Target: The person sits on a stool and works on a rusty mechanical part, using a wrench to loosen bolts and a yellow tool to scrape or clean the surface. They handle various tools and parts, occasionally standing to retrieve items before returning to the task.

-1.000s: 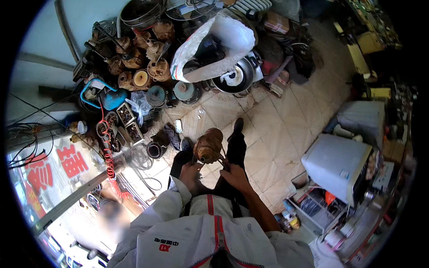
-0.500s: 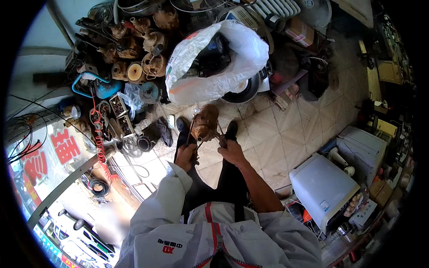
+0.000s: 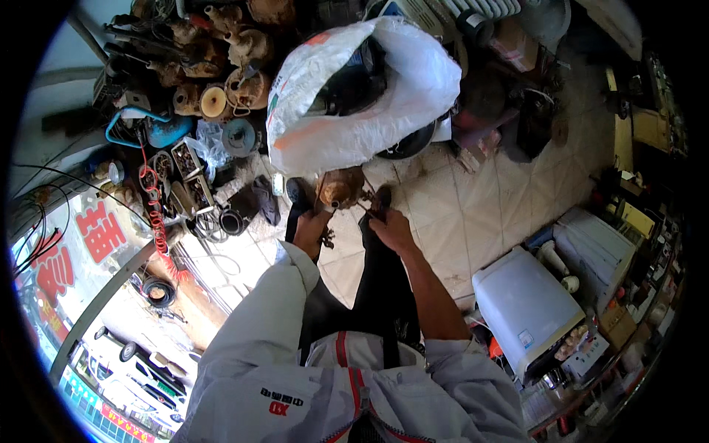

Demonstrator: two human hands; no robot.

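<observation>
A rusty, rounded metal casing point(image 3: 343, 187), like an old pump or motor body, is in front of my feet with its short spout toward me. Thin rusty rods run along its two sides. My left hand point(image 3: 312, 232) is closed around the left rod, and a small rusty fitting point(image 3: 327, 237) pokes out beside the fingers. On the other side, my right hand point(image 3: 393, 232) is closed on the right rod. The casing's far end is hidden by the rim of a large white plastic sack point(image 3: 325, 151), which stands open with dark machinery inside.
Several rusty pump bodies point(image 3: 248, 88) crowd the far left, with a blue tool point(image 3: 166, 131) and a coiled red hose point(image 3: 157, 221) nearer. A white box-shaped appliance point(image 3: 526, 303) stands at right. My shoes point(image 3: 297, 190) are on the tiled floor point(image 3: 443, 236).
Both hands have moved away from my body, carrying the casing toward the sack. Its far part has passed out of sight behind the sack's rim. The view has shifted slightly.
</observation>
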